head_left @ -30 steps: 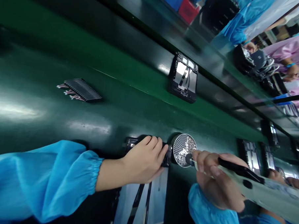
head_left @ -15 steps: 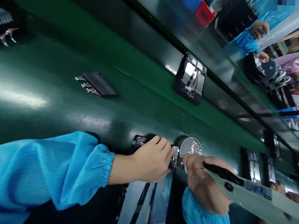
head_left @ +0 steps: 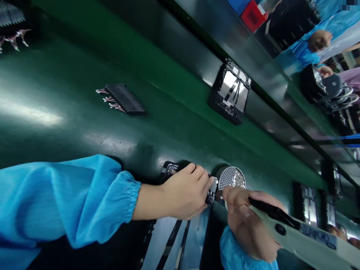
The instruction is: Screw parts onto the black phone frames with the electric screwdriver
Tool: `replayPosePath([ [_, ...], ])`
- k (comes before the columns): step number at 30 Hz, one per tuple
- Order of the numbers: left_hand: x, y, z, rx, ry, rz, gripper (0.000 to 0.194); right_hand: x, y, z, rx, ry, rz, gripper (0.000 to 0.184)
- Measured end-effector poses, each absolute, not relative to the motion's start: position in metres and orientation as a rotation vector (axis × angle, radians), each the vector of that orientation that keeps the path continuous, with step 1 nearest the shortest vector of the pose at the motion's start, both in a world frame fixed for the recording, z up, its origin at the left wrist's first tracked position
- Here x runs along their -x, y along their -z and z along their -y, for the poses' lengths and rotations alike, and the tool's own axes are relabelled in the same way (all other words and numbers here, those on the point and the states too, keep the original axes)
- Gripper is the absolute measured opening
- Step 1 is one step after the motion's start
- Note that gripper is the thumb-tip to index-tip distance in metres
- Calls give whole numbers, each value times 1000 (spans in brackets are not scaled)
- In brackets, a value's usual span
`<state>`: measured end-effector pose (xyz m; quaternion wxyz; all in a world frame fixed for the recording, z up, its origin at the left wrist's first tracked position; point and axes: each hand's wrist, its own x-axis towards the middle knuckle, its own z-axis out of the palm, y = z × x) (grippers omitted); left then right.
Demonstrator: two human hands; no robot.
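Note:
In the head view, my left hand lies curled over the upper end of an opened phone-like device, which has a wide silvery panel crossed by dark ribbon strips. Its fingers are closed on the device, and their tips are mostly hidden. My right hand is wrapped around a pale green electric screwdriver with a black lever along its top. The driver's nose points at the device's upper right corner, close to my left fingertips; the tip itself is hard to see. Just beyond stands a round dish of small screws in a dotted plate.
A stack of similar opened devices stands further off on the green bench. Left of it lies a row of black parts with wires; more wired parts sit at far left. Other people's hands work across the bench.
The whole view has shifted a little, so things appear slightly further right. Both hands keep their hold, with the screwdriver still at the device's corner.

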<state>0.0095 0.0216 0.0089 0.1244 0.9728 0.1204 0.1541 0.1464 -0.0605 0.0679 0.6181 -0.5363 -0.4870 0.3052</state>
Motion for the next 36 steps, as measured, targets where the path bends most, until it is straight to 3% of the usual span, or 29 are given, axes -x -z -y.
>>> replayPosePath([
  [7,-9,-8,-20,-2832,-456,-362,53,-147,-70,62,1270,-750,1100,21],
  [19,-6,-16,-19,-2867,-318,-373,59,-149,-64,60,1207,-708,1095,29],
  [23,-2,-13,-13,-2919,-372,-399,59,-150,-58,60,1183,-713,1085,22],
  [27,0,-10,-8,-2905,-410,-455,55,-153,-59,59,1137,-735,1082,34],
  [36,1,-14,-3,-2949,-366,-425,45,-207,-98,65,1114,-409,934,27],
])
